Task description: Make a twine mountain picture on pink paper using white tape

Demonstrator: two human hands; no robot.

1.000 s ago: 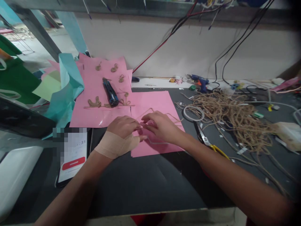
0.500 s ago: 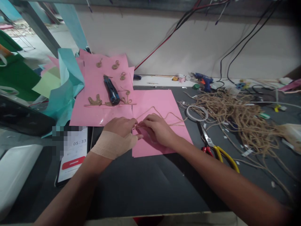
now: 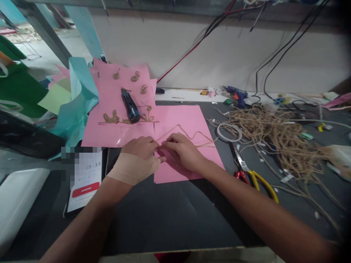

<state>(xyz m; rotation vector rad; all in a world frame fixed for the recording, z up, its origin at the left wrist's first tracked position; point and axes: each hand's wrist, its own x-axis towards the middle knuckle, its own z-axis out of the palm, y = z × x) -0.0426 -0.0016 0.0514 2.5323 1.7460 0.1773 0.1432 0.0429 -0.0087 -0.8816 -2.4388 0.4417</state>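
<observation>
My left hand [image 3: 138, 157], its wrist wrapped in a tan bandage [image 3: 124, 168], is closed at the left edge of a pink sheet [image 3: 182, 115]. Opposite it, my right hand [image 3: 179, 148] pinches the same spot, fingertips nearly meeting the left ones. Between them is the end of a jute twine [image 3: 201, 133], which loops across the sheet toward the right. The fingers hide most of that end. Left of this lies a second pink sheet [image 3: 109, 136] bearing several small coiled twine shapes [image 3: 135, 77] and a utility knife [image 3: 130, 105].
A tangled twine heap [image 3: 276, 135] spreads over the right side, near a roll of tape [image 3: 229, 132] and yellow-handled scissors [image 3: 253, 173]. A blue glue gun [image 3: 238, 94] rests by the wall. On the left lie a phone [image 3: 85, 182] and crumpled teal paper [image 3: 79, 95].
Both hands stay at the same place on the sheet. The right fingers have shifted very slightly; the twine loop lies almost as before.
</observation>
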